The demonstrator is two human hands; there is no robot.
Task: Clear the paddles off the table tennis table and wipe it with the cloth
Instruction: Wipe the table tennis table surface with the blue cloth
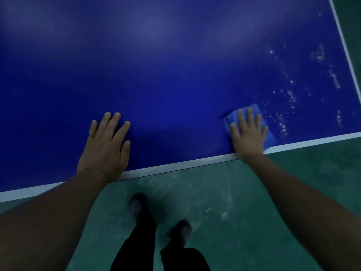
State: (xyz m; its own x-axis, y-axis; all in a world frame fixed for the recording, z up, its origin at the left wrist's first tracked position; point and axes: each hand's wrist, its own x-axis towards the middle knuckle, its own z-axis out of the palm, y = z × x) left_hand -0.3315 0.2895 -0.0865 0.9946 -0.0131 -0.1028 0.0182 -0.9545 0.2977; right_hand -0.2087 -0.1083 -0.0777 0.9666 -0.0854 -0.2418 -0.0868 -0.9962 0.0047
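Blue folded cloth flat under right hand, fingers straight; white speckles lie just right; left hand braces worktop, open.

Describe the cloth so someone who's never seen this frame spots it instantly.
Start at the dark blue table and follow its white near edge toward the right corner. The cloth lies there, folded, flat under the right hand. It is a lighter blue than the tabletop, with pale specks just beyond it.
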